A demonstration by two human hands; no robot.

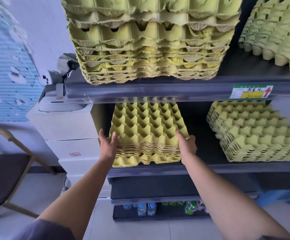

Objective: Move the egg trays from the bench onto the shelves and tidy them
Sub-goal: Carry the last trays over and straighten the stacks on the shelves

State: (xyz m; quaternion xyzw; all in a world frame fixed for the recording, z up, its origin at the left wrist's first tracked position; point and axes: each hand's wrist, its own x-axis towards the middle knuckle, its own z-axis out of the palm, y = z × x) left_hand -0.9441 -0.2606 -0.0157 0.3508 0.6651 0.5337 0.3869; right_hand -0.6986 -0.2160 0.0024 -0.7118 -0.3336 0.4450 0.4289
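Observation:
A low stack of yellow egg trays (147,132) lies on the middle shelf (210,168), its front edge at the shelf lip. My left hand (107,144) is at the stack's front left corner, fingers straight, thumb on the top tray. At the front right corner, my right hand (186,144) touches the stack with straight fingers. A second stack of yellow trays (255,134) sits askew on the same shelf to the right. A tall stack (151,45) fills the upper shelf (158,90), with another stack (277,32) at its far right.
A price label (252,91) is on the upper shelf rail. White boxes (68,129) stand left of the shelving, a chair (5,172) further left. Drink bottles (166,207) line the bottom shelf.

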